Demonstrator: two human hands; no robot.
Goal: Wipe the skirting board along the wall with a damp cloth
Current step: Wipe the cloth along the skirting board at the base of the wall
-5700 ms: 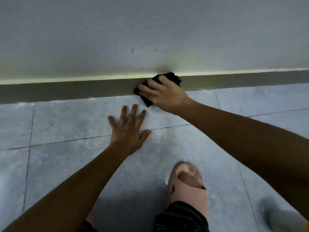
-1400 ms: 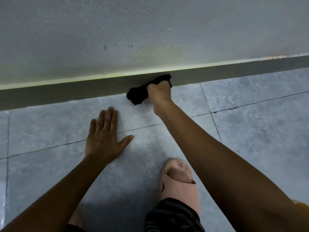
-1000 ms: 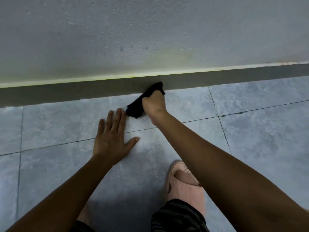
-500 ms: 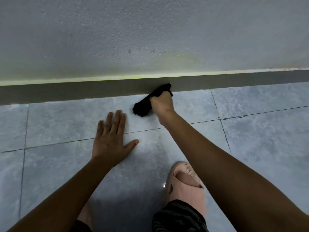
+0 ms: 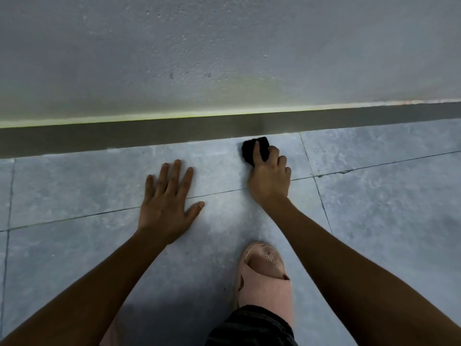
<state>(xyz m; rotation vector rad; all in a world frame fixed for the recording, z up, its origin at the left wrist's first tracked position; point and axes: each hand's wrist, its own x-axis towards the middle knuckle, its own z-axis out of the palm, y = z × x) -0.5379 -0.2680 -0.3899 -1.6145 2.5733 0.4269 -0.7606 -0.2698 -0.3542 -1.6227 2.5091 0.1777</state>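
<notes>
A dark grey skirting board [image 5: 149, 136] runs across the view at the foot of a pale wall [image 5: 224, 58]. My right hand [image 5: 270, 178] is closed around a bunched black cloth [image 5: 250, 149], which rests on the floor tile just in front of the board's lower edge. My left hand [image 5: 169, 203] lies flat on the tile with its fingers spread, holding nothing, to the left of the cloth.
Grey floor tiles [image 5: 386, 196] with dark grout lines spread left and right. My foot in a pink slipper [image 5: 264, 278] stands on the tile below my right hand. A yellowish strip of light [image 5: 124, 119] lines the top of the board.
My right hand has drawn the cloth down off the skirting board onto the tile and bunched it tighter. My left hand stays planted on the floor.
</notes>
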